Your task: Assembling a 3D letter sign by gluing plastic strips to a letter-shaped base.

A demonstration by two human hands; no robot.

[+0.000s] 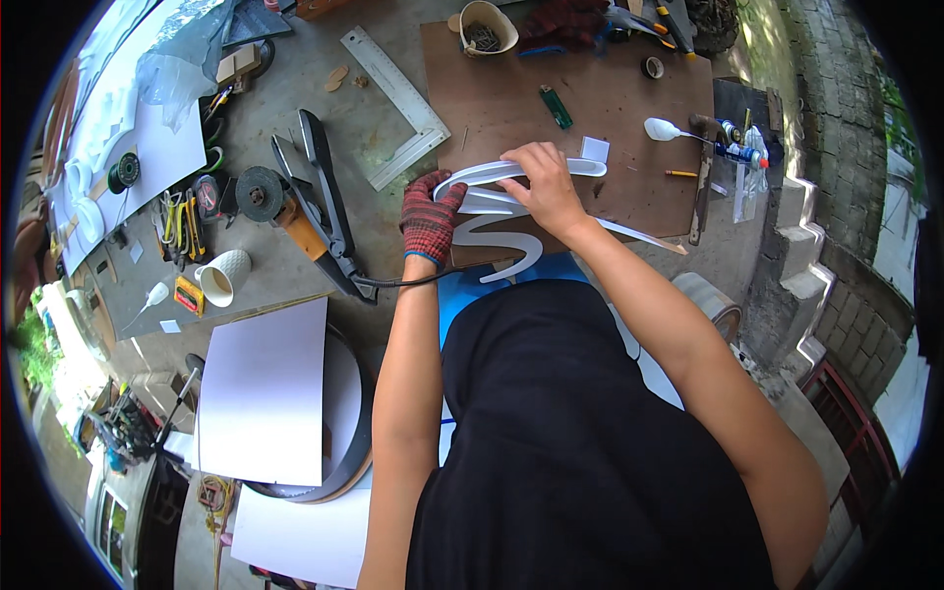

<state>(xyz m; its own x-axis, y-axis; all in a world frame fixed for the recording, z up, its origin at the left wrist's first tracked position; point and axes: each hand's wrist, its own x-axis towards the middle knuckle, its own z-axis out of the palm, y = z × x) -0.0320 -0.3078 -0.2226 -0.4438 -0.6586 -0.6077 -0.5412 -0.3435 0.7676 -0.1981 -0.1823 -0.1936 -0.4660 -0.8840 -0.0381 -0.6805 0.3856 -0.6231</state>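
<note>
My left hand (430,218), in a red and dark knitted glove, is closed round the left end of a long white curved piece (582,168) with a raised rim. My bare right hand (549,192) pinches the same piece near its middle, thumb below and fingers on top. Under my hands a thin white strip (516,241) winds in an S toward my lap; whether it joins the curved piece I cannot tell. A small white square (594,148) lies just beyond the piece. A black cord (413,282) crosses by my left wrist.
A flat iron (329,177) and an angle grinder (295,224) lie left of my hands. Beyond them is a metal square (398,108). The brown board (629,98) carries a green lighter (556,106) and a cup of nails (489,28). White sheets (261,393) are stacked lower left.
</note>
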